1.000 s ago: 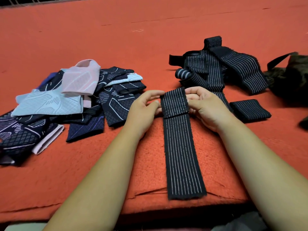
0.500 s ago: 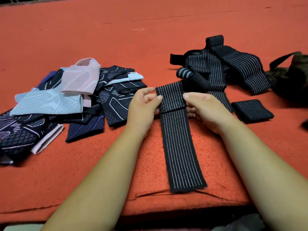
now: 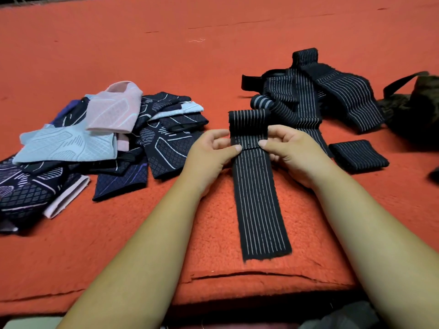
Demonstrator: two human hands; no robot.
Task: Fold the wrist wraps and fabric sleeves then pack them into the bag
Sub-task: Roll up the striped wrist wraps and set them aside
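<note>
Black pinstriped wrist wrap (image 3: 260, 200) is being pinched at its folded far end, with the left hand (image 3: 209, 155) and right hand (image 3: 293, 150) each clamped on one edge. Its long axis is lying toward the person on the red felt (image 3: 142, 245), the loose tail trailing nearer than the grip. No legible writing is being shown.

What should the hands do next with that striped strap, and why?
Probably turn the folded end over again, toward the person. The left hand and right hand pinch a short fold at the far end of the strap, while most of it lies flat, unlike the folded strap on the right.
</note>
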